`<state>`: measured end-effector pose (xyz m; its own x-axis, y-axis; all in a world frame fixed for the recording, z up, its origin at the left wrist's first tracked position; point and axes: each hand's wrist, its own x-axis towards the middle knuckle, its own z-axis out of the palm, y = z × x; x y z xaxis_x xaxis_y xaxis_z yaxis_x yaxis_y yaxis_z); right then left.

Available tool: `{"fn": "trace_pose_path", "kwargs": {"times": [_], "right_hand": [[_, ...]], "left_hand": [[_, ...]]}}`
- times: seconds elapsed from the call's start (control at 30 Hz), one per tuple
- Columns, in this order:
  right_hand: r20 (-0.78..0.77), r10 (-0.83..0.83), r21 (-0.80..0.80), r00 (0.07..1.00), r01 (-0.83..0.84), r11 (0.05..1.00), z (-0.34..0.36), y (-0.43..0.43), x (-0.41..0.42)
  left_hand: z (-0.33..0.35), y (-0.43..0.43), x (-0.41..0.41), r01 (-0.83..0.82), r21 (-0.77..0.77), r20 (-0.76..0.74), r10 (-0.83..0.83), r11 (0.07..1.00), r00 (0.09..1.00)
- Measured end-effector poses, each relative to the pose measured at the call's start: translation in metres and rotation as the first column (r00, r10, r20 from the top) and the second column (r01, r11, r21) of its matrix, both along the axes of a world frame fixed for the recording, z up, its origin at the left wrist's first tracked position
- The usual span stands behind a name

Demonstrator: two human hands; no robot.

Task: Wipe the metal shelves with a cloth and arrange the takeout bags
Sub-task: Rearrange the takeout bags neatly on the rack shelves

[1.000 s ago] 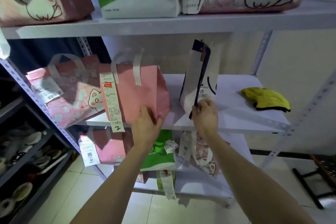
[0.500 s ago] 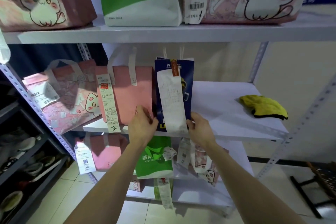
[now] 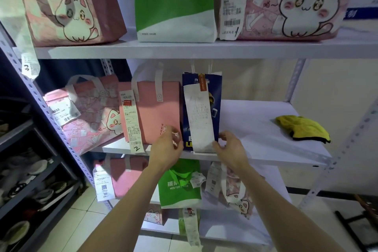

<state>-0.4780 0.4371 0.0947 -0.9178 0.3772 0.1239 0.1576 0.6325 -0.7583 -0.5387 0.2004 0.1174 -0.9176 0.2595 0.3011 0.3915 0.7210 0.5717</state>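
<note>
Left hand (image 3: 168, 145) and right hand (image 3: 231, 148), fingers loosely curled, flank blue bag (image 3: 201, 96) touching pink bag (image 3: 161, 112); yellow cloth (image 3: 302, 129) well apart on shelf (image 3: 266, 149).

A pale wall (image 3: 327, 88) stood behind, with pale floor tiles (image 3: 81, 219) below. At left a dark rack (image 3: 30, 186) held dishes (image 3: 38, 166). A dark frame (image 3: 353, 229) sat low at right.

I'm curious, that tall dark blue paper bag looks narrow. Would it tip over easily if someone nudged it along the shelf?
Probably, yes. The blue bag stands tall on a narrow base, so a push up high would likely topple it. Both hands, left and right, sit at its bottom corners. It seems fairly stiff, standing upright unaided. The long receipt would flap.
</note>
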Motion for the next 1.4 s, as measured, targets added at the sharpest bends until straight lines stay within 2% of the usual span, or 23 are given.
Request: {"fn": "trace_pose_path", "kwargs": {"times": [0.1,0.2,0.37,0.47,0.53,0.67,0.73,0.83,0.9,0.97,1.27,1.4], "right_hand": [[-0.157,-0.095,0.011,0.983,0.098,0.995,0.022,-0.005,0.017],[-0.350,-0.082,0.052,0.933,0.107,0.993,0.073,-0.022,0.020],[-0.669,0.001,0.084,0.743,0.075,0.994,0.185,-0.054,0.022],[-0.782,-0.003,0.114,0.624,0.148,0.982,0.245,-0.063,0.016],[-0.802,-0.015,0.124,0.598,0.191,0.974,0.276,-0.065,0.009],[-0.764,-0.022,0.167,0.645,0.230,0.959,0.316,-0.068,-0.004],[-0.735,-0.046,0.162,0.677,0.241,0.957,0.328,-0.069,-0.010],[-0.652,-0.097,0.147,0.752,0.252,0.957,0.338,-0.070,-0.021],[-0.585,-0.101,0.090,0.805,0.188,0.978,0.342,-0.069,-0.026],[-0.534,-0.085,0.036,0.841,0.123,0.992,0.344,-0.071,-0.026],[-0.559,-0.079,0.064,0.825,0.138,0.988,0.340,-0.083,-0.018],[-0.640,-0.075,-0.030,0.765,0.072,0.997,0.334,-0.090,-0.002]], "left_hand": [[0.017,-0.012,0.000,-0.003,0.014,-0.086,0.004,1.000,0.996],[0.053,-0.024,-0.004,-0.017,0.089,-0.167,0.032,0.996,0.985],[0.132,-0.045,-0.008,0.000,0.227,-0.396,0.093,0.974,0.913],[0.178,-0.053,-0.013,0.052,0.288,-0.532,0.114,0.956,0.839],[0.206,-0.053,-0.022,0.095,0.322,-0.595,0.123,0.942,0.794],[0.252,-0.043,-0.045,0.140,0.430,-0.610,0.172,0.892,0.774],[0.269,-0.038,-0.055,0.128,0.445,-0.571,0.170,0.887,0.803],[0.288,-0.032,-0.061,0.138,0.398,-0.439,0.056,0.907,0.897],[0.295,-0.031,-0.060,0.204,0.413,-0.343,-0.056,0.887,0.938],[0.294,-0.030,-0.058,0.233,0.438,-0.306,-0.099,0.868,0.947],[0.271,-0.050,-0.037,0.252,0.597,-0.418,0.028,0.762,0.908],[0.265,-0.056,-0.018,0.271,0.627,-0.444,0.049,0.731,0.895]]}}
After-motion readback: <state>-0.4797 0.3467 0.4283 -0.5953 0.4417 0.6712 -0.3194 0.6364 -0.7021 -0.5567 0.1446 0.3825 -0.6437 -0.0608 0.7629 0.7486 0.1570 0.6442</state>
